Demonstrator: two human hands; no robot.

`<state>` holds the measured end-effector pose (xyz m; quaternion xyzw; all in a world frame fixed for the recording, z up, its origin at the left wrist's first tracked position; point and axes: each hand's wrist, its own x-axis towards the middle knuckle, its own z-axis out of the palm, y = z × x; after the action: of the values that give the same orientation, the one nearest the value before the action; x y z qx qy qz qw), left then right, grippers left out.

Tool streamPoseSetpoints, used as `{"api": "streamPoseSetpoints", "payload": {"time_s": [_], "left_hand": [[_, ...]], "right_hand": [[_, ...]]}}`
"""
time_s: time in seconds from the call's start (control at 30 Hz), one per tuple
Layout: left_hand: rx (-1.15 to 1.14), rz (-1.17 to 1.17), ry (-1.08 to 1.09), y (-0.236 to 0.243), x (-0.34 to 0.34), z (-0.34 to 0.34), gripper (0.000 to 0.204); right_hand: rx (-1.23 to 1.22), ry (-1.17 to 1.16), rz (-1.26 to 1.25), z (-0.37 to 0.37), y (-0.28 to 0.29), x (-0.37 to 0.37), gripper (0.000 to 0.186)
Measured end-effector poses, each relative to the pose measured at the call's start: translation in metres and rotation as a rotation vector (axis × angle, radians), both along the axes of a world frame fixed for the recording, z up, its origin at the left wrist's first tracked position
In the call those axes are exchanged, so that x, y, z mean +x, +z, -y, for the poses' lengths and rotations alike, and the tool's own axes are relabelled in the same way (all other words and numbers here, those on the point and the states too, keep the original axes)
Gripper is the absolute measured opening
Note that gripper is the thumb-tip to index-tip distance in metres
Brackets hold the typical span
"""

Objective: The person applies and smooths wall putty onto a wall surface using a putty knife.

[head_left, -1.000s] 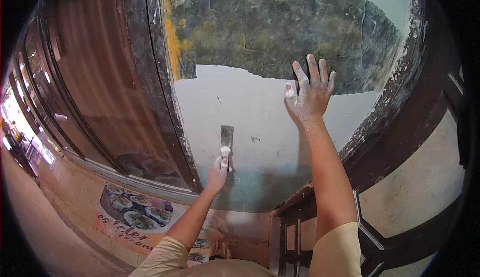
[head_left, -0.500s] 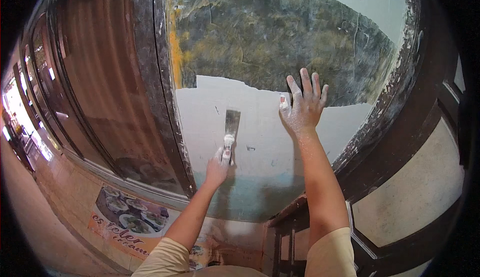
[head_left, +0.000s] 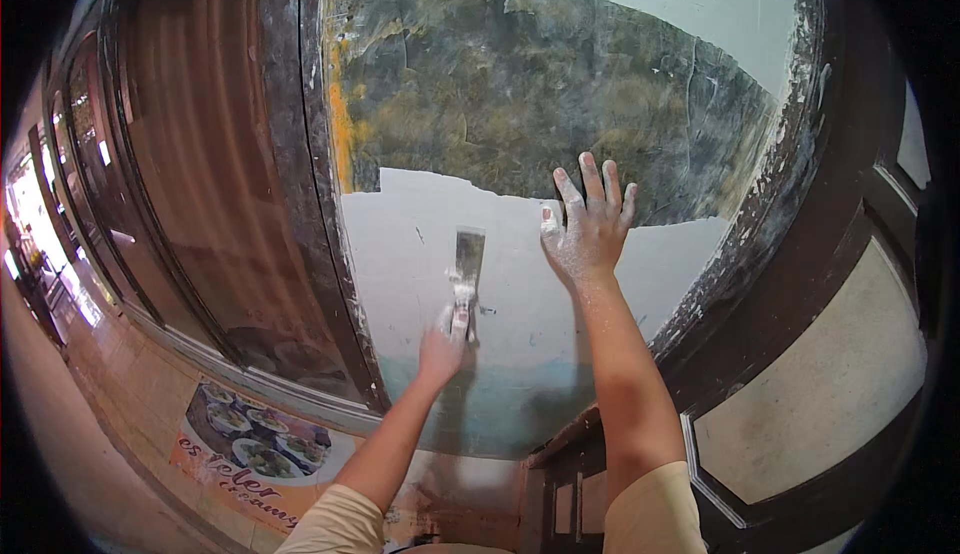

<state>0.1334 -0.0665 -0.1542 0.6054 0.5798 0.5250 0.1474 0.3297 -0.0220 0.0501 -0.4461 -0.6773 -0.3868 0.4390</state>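
Note:
My left hand (head_left: 446, 342) grips a putty knife (head_left: 469, 254) by its white-smeared handle, the flat metal blade pointing up in front of the white-coated part of the wall (head_left: 400, 224). Whether the blade touches the surface I cannot tell. Higher and to the right, my right hand (head_left: 592, 224) is spread with its fingers up, at the boundary between the white coat and a dark, mottled green-grey patch (head_left: 530, 84). White powder or paste covers its fingers and thumb. Below, the wall turns pale blue-green (head_left: 500, 394).
A worn dark frame post (head_left: 300, 154) and a glass pane (head_left: 210, 154) with a brown curtain stand at the left. Dark wooden panelling (head_left: 820, 374) with pale inset panels lies at the right. A printed food banner (head_left: 260, 444) is at the lower left.
The putty knife in my left hand has shifted slightly right across the white coat. My right hand sits a little lower and further left in the view, which has itself shifted.

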Motion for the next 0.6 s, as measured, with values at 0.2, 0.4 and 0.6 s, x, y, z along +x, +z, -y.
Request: {"api": "streamPoseSetpoints", "payload": {"time_s": [0.2,0.4,0.6], "left_hand": [[-0.252,0.242,-0.11,-0.049,0.034,0.038,0.045],[0.101,0.166,-0.133,0.097,0.014,0.007,0.041],[-0.044,0.127,-0.023,-0.069,0.013,0.01,0.042]], "right_hand": [[0.021,0.004,0.004,-0.002,-0.001,0.005,0.054],[0.019,0.005,-0.004,-0.003,-0.003,0.014,0.053],[-0.068,-0.026,-0.036,0.006,-0.004,0.0,0.052]]}}
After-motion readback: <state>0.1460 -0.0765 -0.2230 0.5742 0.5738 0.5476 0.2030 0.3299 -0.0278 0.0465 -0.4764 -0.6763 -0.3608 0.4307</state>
